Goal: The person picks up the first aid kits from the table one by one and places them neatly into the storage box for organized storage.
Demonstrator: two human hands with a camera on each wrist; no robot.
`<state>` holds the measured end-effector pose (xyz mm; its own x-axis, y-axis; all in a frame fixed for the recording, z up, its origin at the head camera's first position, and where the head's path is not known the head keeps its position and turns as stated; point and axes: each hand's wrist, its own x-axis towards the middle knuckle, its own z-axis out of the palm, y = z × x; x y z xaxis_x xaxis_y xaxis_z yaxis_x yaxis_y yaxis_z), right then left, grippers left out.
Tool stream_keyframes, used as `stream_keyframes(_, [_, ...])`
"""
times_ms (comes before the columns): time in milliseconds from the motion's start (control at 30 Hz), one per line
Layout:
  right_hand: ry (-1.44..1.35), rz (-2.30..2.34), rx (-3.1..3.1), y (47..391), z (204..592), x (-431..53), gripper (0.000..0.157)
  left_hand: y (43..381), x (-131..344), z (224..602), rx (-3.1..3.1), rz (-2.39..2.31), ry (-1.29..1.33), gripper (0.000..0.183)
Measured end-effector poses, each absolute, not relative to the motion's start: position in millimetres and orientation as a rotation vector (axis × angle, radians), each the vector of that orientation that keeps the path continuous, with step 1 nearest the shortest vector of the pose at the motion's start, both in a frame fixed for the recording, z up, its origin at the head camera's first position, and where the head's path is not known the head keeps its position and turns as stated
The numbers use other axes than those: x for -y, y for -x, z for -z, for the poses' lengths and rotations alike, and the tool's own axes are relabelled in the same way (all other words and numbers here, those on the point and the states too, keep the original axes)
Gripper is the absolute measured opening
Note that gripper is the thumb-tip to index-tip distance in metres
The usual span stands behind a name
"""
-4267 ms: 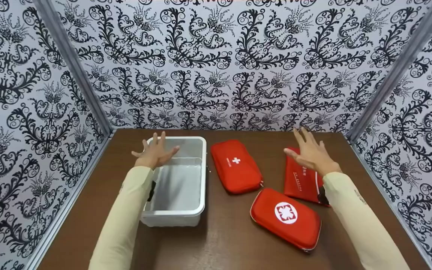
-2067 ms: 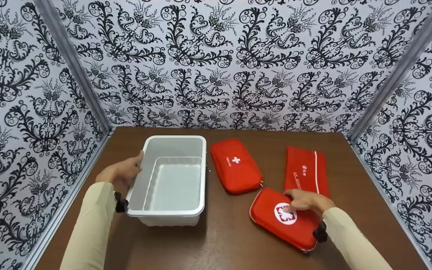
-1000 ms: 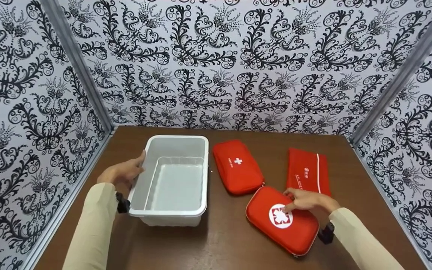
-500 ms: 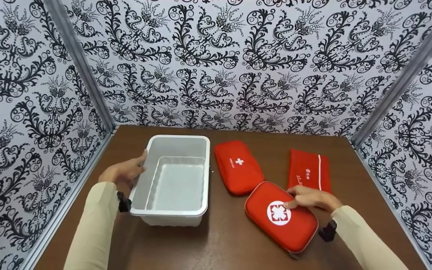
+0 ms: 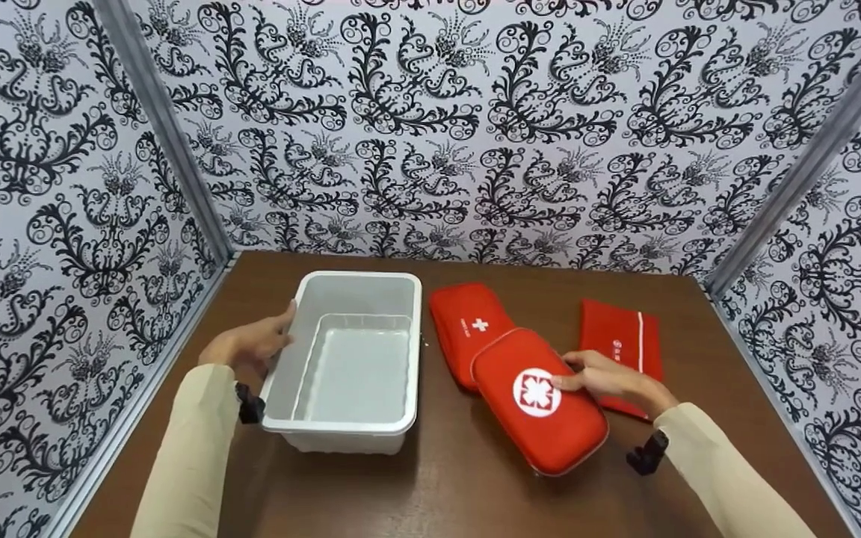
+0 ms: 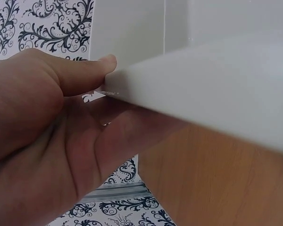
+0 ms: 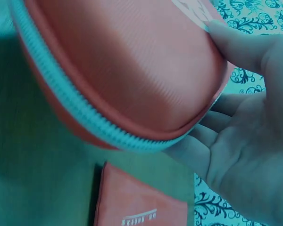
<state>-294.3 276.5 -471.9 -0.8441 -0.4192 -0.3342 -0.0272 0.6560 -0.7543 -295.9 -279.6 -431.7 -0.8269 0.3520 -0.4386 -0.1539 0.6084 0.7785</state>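
Observation:
A red zippered first-aid case (image 5: 505,373) with a white round emblem is held up off the table by my right hand (image 5: 606,376). In the right wrist view the thumb lies on its top and the fingers go under its zippered edge (image 7: 108,134). My left hand (image 5: 255,344) grips the left rim of a white plastic bin (image 5: 341,430), thumb over the rim and fingers below it in the left wrist view. Partly covered by the held case, a second red pouch (image 5: 460,314) with a white cross lies right of the bin.
A flat red pouch (image 5: 610,329) with a white stripe lies at the right, partly behind my right hand. Brown tabletop (image 5: 453,493) runs along the front. Patterned walls (image 5: 430,134) enclose the back and both sides.
My right hand, first spread above the table, took hold of the emblem case, then lifted it and moved it left over the cross pouch. The left hand came down onto the bin's rim and stayed.

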Motion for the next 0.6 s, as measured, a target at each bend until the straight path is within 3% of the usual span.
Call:
stream_keyframes(400, [0.262, 1.405, -2.151, 294.8, 451.6, -247.2, 0.069, 296.2, 279.8, 432.3, -2.259, -1.186, -0.157, 0.068])
stream_keyframes(600, [0.283, 1.519, -2.067, 294.1, 446.6, -232.7, 0.06, 296.3, 280.0, 431.9, -2.339, -1.089, -0.203, 0.07])
